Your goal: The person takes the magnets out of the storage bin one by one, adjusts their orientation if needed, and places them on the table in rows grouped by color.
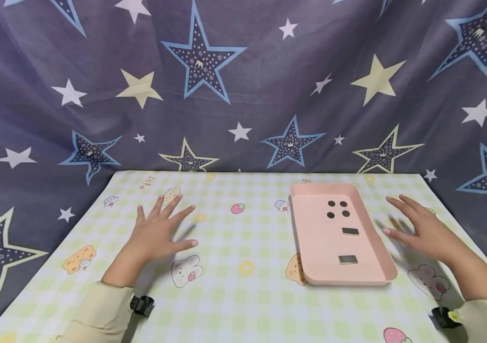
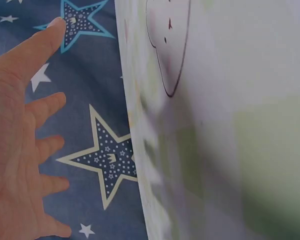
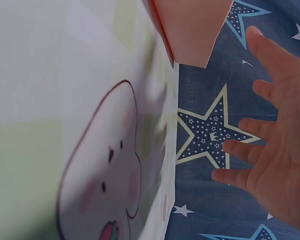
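My left hand [image 1: 157,236] is spread with straight fingers above the left half of the table, palm down and holding nothing. On the right, my right hand [image 1: 427,231] hovers beside a pink tray [image 1: 348,280], its fingers pointing toward the tray's right wall and nothing in its grasp. Inside the tray lie several small dark round discs [image 1: 331,204], grouped near the far end. Two small dark rectangular pieces with shiny edges are nearer: one rectangular piece [image 1: 350,231] at mid-tray, the other rectangular piece [image 1: 348,259] toward the front. In the right wrist view the tray's corner [image 3: 195,35] shows at the top.
A green-and-white checked tablecloth [image 1: 234,238] with cartoon prints covers the table. Behind and around it hangs a dark curtain [image 1: 260,95] with a star pattern. Each wrist carries a black strapped device, one device [image 1: 142,305] at the left sleeve, the other device [image 1: 445,317] at the right.
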The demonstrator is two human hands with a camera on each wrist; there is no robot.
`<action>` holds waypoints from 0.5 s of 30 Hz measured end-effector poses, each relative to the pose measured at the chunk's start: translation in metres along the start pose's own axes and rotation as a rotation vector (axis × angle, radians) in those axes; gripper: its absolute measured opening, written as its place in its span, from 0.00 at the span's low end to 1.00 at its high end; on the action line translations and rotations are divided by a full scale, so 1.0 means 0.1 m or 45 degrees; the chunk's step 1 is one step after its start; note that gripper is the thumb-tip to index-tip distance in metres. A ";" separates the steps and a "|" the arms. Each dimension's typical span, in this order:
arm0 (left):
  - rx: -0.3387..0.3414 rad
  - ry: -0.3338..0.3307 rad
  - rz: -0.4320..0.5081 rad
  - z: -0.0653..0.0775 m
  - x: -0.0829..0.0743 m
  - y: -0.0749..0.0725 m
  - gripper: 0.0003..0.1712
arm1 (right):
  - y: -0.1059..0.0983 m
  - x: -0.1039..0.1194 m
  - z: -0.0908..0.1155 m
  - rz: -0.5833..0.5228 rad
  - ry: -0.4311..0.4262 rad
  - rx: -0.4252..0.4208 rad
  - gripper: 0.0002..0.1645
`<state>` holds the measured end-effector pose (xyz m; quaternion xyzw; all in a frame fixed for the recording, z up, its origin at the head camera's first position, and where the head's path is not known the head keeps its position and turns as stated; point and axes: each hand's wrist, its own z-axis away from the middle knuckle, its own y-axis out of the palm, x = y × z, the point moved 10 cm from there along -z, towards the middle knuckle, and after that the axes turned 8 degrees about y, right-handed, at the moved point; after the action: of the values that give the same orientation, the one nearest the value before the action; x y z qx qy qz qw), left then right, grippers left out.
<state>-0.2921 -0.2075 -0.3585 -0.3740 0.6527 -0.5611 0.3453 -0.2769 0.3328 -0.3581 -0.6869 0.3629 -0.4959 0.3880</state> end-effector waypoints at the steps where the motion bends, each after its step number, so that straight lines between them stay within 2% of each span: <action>1: -0.002 0.004 0.006 -0.01 -0.01 0.00 0.51 | 0.00 0.00 -0.01 -0.009 0.003 0.001 0.50; 11: -0.023 0.027 0.063 -0.08 -0.10 0.00 0.51 | -0.03 0.03 -0.04 -0.126 0.012 -0.025 0.48; 15: -0.029 0.039 0.085 -0.12 -0.14 0.00 0.51 | 0.00 0.00 -0.07 -0.229 0.049 0.016 0.48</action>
<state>-0.2956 -0.1896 -0.3562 -0.3473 0.6764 -0.5475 0.3494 -0.2834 0.3317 -0.3568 -0.7047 0.3038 -0.5440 0.3392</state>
